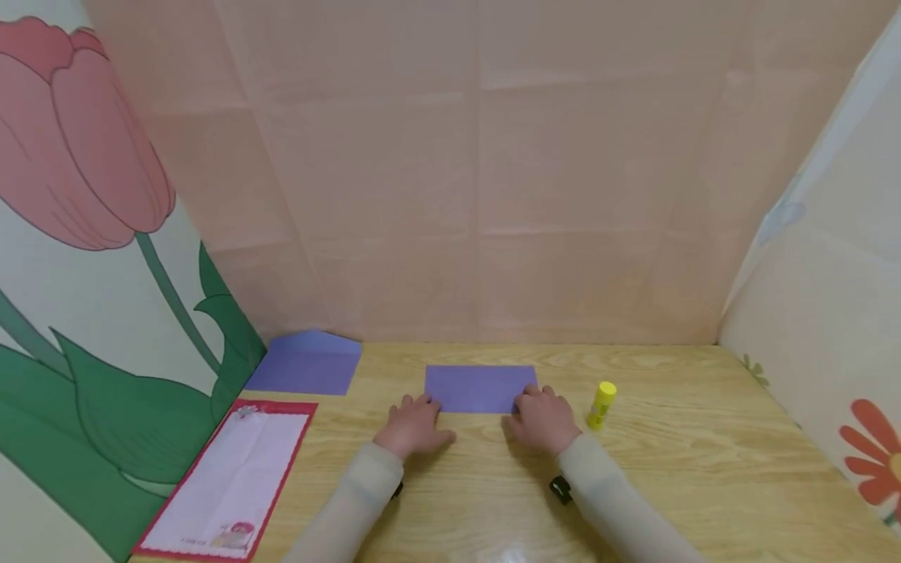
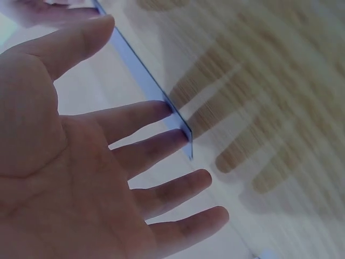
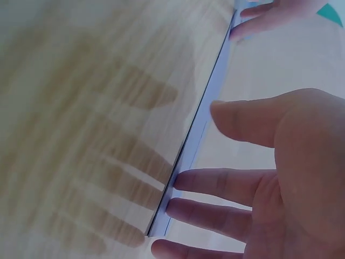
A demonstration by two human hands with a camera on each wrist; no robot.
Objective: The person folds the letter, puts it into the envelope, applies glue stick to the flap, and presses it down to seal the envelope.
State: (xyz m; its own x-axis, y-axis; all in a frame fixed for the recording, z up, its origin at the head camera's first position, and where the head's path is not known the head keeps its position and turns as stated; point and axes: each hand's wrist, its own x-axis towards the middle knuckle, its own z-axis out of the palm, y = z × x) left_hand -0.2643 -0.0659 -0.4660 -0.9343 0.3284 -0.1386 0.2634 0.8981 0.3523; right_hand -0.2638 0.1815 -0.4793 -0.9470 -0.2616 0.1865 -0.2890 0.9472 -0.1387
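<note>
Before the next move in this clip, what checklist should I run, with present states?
1. Left hand touching the left end of the central purple paper: ok.
2. Right hand touching its right end: ok.
3. Glue stick upright, apart from the right hand: ok.
4. A hand free: not ok; both touch the paper.
5. Red-bordered sheet apart from the central purple paper: ok.
6. Anything under the paper: cannot tell.
</note>
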